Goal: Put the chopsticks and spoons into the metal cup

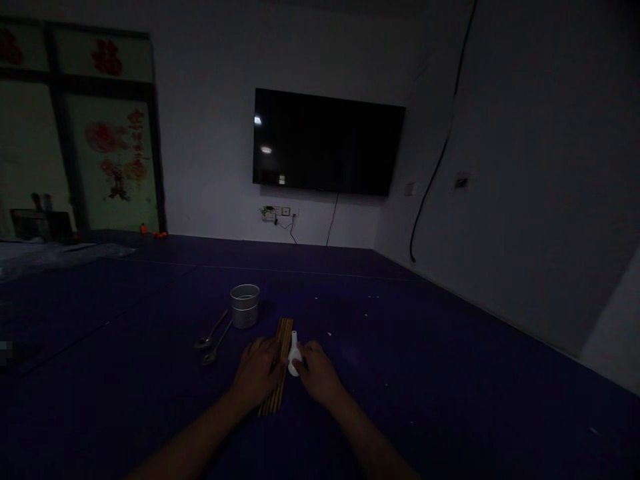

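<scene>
My left hand [256,373] lies across a bundle of wooden chopsticks [286,328], its fingers at the left edge and its thumb over to the right edge. The chopsticks lie side by side, pointing away from me. Just right of them is a white soup spoon [295,365], handle away from me. My right hand [320,375] has its thumb and fingers closed on the spoon's right side. A silver metal cup [245,308] stands upright beyond my left hand. Two metal spoons [210,357] lie to the left of the cup.
The dark blue floor covering [450,387] has small white scraps [329,333] on it. A black television [327,143] hangs on the far wall, with sockets and cables below. A black cable [440,160] runs down the right wall. Clear plastic sheeting [65,255] lies far left.
</scene>
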`<act>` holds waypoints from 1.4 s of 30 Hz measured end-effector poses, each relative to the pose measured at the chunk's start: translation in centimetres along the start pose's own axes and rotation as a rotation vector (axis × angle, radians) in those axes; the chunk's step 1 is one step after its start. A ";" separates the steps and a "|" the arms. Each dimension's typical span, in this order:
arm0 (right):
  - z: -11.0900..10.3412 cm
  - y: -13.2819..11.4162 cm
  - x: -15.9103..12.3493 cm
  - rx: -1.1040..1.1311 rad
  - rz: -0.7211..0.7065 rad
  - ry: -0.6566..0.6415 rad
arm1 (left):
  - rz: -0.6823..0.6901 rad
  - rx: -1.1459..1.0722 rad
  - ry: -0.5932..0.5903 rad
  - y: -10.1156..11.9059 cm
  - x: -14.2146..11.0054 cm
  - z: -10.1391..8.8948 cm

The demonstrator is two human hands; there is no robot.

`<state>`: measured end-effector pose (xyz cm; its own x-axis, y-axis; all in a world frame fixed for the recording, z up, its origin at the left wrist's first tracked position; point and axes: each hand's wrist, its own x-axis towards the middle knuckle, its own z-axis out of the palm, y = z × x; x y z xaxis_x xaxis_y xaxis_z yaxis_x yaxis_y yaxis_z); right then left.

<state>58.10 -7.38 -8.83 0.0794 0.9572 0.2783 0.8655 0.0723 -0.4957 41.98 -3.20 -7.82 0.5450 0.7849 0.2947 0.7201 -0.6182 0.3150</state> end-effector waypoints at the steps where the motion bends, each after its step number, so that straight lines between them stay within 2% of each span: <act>1: -0.1 -0.1 0.0 -0.008 0.003 -0.008 | 0.002 0.001 0.009 0.0 0.0 0.1; 7: -0.3 -0.3 0.0 -0.043 0.010 -0.033 | 0.015 0.031 0.031 0.3 0.0 0.5; 21: -0.4 -1.2 -0.2 -0.151 0.051 -0.048 | -0.096 0.112 0.012 1.7 -0.2 0.2; 42: -0.9 -1.6 -0.5 -0.065 0.034 -0.029 | -0.093 0.099 -0.004 1.6 -0.3 0.2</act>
<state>57.13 -8.21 -7.43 0.0960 0.9665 0.2380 0.8929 0.0221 -0.4498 43.04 -4.38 -7.56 0.4753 0.8392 0.2644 0.8064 -0.5357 0.2505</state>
